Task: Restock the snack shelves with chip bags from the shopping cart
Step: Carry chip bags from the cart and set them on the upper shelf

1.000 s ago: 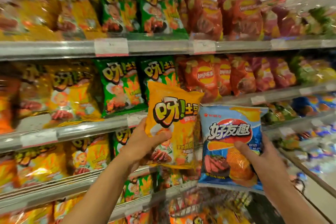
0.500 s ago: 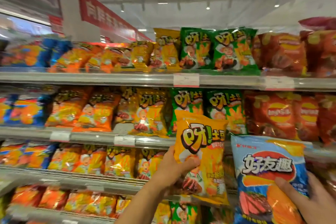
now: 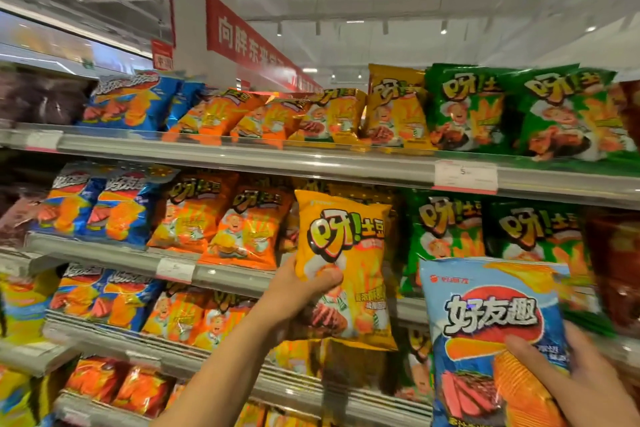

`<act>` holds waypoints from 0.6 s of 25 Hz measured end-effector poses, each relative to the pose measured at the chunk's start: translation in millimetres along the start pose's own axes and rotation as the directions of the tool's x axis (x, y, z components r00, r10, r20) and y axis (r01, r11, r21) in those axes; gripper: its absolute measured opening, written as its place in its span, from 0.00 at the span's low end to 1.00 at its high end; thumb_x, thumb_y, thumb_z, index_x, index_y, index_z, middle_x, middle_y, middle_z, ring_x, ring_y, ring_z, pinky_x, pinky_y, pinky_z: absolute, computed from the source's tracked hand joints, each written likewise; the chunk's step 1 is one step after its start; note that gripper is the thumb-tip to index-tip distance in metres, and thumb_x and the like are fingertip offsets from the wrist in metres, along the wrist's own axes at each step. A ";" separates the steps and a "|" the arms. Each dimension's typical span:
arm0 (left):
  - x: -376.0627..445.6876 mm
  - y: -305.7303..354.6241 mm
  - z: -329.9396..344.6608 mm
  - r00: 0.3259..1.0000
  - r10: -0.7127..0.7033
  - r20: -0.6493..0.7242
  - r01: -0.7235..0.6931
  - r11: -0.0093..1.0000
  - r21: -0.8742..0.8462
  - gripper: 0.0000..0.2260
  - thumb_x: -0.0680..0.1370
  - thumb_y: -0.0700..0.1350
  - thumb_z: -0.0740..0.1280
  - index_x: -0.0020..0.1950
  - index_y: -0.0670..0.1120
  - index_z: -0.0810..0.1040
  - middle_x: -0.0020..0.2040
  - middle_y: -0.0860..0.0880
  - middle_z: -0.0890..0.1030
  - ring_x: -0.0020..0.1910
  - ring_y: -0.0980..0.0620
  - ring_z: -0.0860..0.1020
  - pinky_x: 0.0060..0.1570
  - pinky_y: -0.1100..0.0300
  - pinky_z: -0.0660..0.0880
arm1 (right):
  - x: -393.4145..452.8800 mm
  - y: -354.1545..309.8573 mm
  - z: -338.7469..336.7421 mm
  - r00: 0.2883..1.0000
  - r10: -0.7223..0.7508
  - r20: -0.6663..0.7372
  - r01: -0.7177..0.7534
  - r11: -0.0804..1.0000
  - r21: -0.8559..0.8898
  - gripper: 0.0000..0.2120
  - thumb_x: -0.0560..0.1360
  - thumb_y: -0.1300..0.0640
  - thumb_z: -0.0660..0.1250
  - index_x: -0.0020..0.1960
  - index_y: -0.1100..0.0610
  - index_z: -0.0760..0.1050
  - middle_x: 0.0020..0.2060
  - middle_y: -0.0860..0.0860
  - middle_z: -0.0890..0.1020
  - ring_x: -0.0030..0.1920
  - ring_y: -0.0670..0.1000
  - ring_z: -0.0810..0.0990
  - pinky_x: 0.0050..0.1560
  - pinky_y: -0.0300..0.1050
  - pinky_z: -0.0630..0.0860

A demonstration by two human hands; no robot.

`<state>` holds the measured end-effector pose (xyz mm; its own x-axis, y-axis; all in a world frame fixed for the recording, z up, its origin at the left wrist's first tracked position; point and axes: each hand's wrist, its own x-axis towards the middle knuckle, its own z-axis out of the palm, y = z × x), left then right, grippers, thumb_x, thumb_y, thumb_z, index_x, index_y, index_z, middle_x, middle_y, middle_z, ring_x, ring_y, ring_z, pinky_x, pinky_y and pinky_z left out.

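Observation:
My left hand (image 3: pixel 300 295) grips a yellow chip bag (image 3: pixel 349 250) by its lower left side and holds it upright in front of the second shelf (image 3: pixel 114 255), between the orange bags (image 3: pixel 242 229) and the green bags (image 3: pixel 446 229). My right hand (image 3: pixel 568 381) holds a light blue chip bag (image 3: pixel 485 322) at the lower right, closer to me than the shelves. The shopping cart is out of view.
The top shelf (image 3: pixel 242 158) carries blue, orange, yellow and green bags in a row, with a white price tag (image 3: pixel 465 175) on its rail. Dark red bags (image 3: pixel 616 260) fill the right end. Lower shelves (image 3: pixel 114 348) hold blue and orange bags. A red banner (image 3: pixel 242 35) hangs overhead.
The view has swung up and to the left, bringing the top shelf and ceiling into sight. Both hands have kept their bags; the yellow bag now sits higher, level with the second shelf.

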<state>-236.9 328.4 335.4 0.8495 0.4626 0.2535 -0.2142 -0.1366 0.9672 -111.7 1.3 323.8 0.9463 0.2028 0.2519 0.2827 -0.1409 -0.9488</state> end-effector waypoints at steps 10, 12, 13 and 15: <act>111.4 2.5 -134.7 0.996 0.069 -0.055 -0.064 0.995 0.075 0.12 0.74 0.44 0.77 0.57 0.49 0.82 0.48 0.53 0.88 0.48 0.56 0.86 0.50 0.54 0.81 | 17.8 -36.6 145.8 0.999 -0.035 -0.012 0.035 0.997 0.062 0.21 0.69 0.58 0.77 0.58 0.44 0.75 0.41 0.32 0.85 0.41 0.31 0.82 0.46 0.37 0.72; 131.8 1.9 -132.8 0.998 0.051 -0.025 -0.049 0.997 0.067 0.18 0.72 0.48 0.79 0.59 0.51 0.79 0.50 0.51 0.87 0.50 0.53 0.85 0.52 0.54 0.81 | 20.2 -38.0 152.0 0.999 -0.022 -0.039 0.024 0.998 0.062 0.23 0.70 0.57 0.77 0.62 0.46 0.75 0.49 0.38 0.86 0.48 0.38 0.83 0.51 0.41 0.74; 140.1 1.4 -131.1 0.999 0.047 -0.021 -0.046 0.996 0.077 0.19 0.71 0.48 0.80 0.58 0.51 0.78 0.49 0.53 0.87 0.48 0.56 0.85 0.48 0.58 0.82 | 22.5 -38.7 151.6 0.999 -0.008 -0.051 0.012 0.998 0.062 0.25 0.70 0.56 0.77 0.64 0.47 0.75 0.53 0.41 0.85 0.53 0.43 0.82 0.56 0.46 0.75; 151.5 -0.8 -125.3 0.999 0.052 -0.010 -0.052 0.997 0.065 0.17 0.71 0.46 0.80 0.55 0.51 0.78 0.43 0.55 0.87 0.42 0.59 0.86 0.36 0.67 0.80 | 26.1 -38.0 146.6 0.997 0.006 -0.076 -0.001 0.998 0.063 0.26 0.69 0.57 0.77 0.65 0.46 0.75 0.55 0.44 0.84 0.55 0.48 0.82 0.60 0.51 0.75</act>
<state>-168.4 508.4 375.2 0.8324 0.4633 0.3040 -0.2259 -0.2171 0.9496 -120.7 154.0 338.5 0.9570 0.1280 0.2603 0.2715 -0.0794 -0.9592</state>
